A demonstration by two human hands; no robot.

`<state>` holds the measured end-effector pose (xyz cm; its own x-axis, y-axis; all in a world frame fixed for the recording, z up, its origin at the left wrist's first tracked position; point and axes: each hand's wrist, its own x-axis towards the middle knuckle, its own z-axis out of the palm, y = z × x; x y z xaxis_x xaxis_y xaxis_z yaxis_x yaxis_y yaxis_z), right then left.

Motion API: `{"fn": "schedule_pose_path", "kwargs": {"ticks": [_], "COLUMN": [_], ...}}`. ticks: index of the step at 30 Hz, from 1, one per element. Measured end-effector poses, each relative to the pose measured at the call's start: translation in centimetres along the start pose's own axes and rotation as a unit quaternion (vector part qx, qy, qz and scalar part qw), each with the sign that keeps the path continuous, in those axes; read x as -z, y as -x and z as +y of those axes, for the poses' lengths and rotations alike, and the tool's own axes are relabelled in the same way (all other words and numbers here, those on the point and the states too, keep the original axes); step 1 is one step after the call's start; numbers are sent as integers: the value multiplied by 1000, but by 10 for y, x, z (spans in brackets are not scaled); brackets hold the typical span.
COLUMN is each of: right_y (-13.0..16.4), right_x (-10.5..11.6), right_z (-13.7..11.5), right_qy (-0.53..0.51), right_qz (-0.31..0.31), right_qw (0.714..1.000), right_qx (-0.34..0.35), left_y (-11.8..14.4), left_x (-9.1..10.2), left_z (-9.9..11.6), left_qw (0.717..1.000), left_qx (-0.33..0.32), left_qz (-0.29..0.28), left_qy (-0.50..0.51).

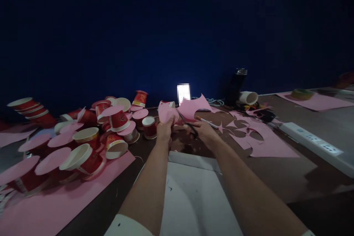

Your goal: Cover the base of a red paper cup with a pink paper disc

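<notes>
My left hand (165, 129) is closed on a piece of pink paper (191, 109), partly cut with a curved edge and raised above the table. In my right hand (204, 131) is a pair of dark-handled scissors (191, 127), its blades at the paper between the two hands. Just left of my left hand stands a red paper cup (149, 127). A pen (207, 122) with an orange end lies beyond my right hand. Pink paper offcuts (240, 127) with curved cut-outs spread to the right of it.
Many red paper cups (112, 118), several with pink discs, crowd the left on a pink sheet (91, 195). A white power strip (318, 143), dark bottle (236, 86) and tipped cup (249, 97) are on the right. A lit screen (183, 93) stands behind; a white box (195, 191) is between my arms.
</notes>
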<state>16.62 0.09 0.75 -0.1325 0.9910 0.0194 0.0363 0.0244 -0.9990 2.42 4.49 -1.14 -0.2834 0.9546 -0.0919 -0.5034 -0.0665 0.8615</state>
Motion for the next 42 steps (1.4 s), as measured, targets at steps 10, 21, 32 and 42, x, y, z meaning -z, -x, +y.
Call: {"fn": "schedule_pose_path", "kwargs": {"ticks": [10, 21, 32, 42], "right_y": [2, 6, 7, 7], "right_x": [1, -1, 2, -1], "right_z": [-4, -6, -5, -9], "right_qy": [10, -45, -42, 2], "right_qz": [-1, -24, -16, -2], "right_qw": [1000, 999, 999, 1000], "right_qx": [-9, 7, -12, 22], "left_y": [3, -1, 1, 2], "left_x": [-1, 1, 4, 3], "left_z": [4, 1, -2, 0], "left_qw": [1000, 1000, 998, 999], "left_qx": [-2, 1, -41, -26], "left_qz": [10, 0, -47, -32], "left_qy": [13, 28, -7, 6]}}
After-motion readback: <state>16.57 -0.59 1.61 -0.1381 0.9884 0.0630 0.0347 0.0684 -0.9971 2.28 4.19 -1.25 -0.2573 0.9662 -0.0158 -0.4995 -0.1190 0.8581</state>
